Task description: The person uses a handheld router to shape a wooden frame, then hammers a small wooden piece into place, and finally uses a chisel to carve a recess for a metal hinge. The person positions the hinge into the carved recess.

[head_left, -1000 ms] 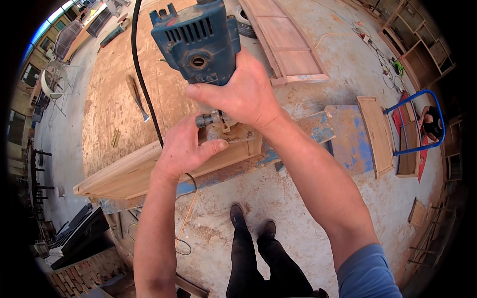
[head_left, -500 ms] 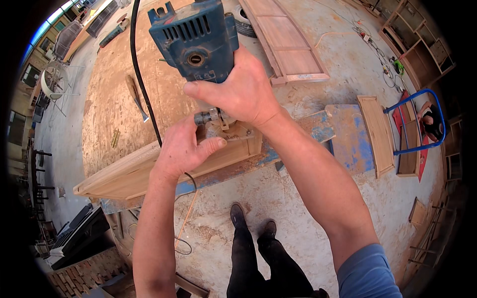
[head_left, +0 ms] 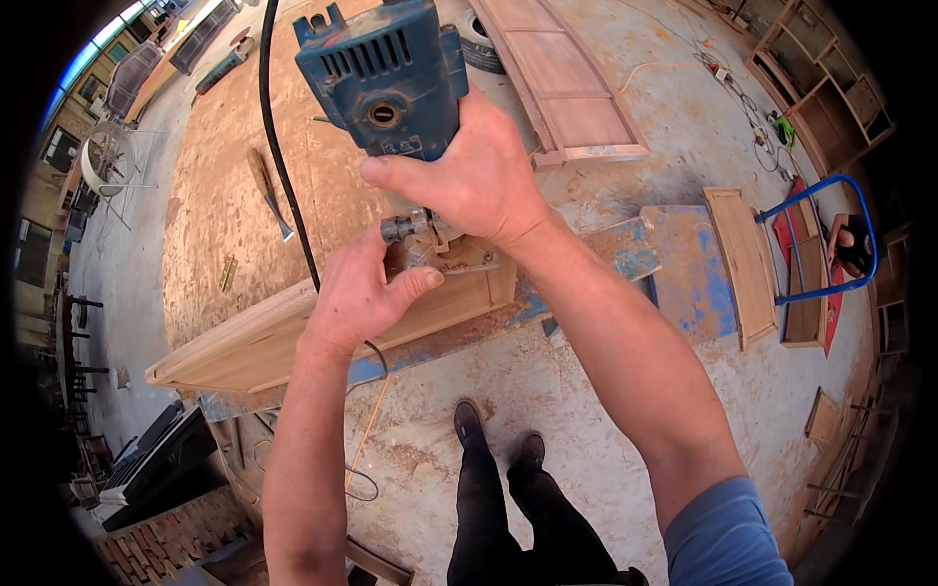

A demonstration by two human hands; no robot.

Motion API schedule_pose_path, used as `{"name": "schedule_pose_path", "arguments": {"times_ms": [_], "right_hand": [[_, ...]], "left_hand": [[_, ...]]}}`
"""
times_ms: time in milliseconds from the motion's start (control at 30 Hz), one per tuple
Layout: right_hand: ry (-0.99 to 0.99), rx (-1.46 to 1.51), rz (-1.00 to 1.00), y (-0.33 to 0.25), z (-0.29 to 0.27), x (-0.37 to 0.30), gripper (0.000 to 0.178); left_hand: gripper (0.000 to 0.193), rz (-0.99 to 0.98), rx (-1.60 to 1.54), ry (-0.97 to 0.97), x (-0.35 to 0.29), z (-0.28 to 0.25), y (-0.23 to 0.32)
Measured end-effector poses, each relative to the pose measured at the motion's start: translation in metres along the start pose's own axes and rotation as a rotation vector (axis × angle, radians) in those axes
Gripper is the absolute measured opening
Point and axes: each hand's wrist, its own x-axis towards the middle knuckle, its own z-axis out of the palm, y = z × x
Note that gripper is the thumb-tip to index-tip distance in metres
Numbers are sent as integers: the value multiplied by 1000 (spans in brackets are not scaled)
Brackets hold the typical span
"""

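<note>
My right hand (head_left: 479,176) is wrapped round the body of a blue, dusty electric router (head_left: 391,83), its thumb across the near side. Below, the router's metal base plate (head_left: 464,260) rests at the top edge of a wooden panel (head_left: 293,327) standing on its side. My left hand (head_left: 362,293) is closed at the base, thumb near the plate's front edge and fingers beside a dark knob (head_left: 398,229); some fingertips are hidden behind it. A black power cord (head_left: 277,186) runs down past my left hand. The router's bit is hidden.
A chisel (head_left: 269,192) lies on the worn wooden worktop (head_left: 210,195). A panelled door (head_left: 562,83) and a tyre (head_left: 479,47) lie beyond. On the right are a blue-stained board (head_left: 689,273), wooden parts (head_left: 740,264), a blue-handled trolley (head_left: 831,290) and another person (head_left: 853,244).
The router and both hands have shifted very slightly to the right. The base plate's surface shows more clearly at the panel edge. Both hands keep their hold.
</note>
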Motion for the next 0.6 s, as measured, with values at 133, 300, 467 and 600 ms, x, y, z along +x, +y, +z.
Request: {"name": "schedule_pose_path", "arguments": {"times_ms": [133, 300, 467, 600], "right_hand": [[-16, -1, 19, -1, 0, 2, 64], [-36, 24, 46, 3, -1, 3, 64], [-16, 8, 22, 0, 0, 3, 65], [-6, -1, 50, 1, 1, 3, 63]], "left_hand": [[91, -37, -30, -6, 0, -2, 4], [90, -73, -26, -27, 1, -4, 7], [89, -81, -36, -23, 0, -5, 8], [62, -70, -19, 17, -3, -2, 6]]}}
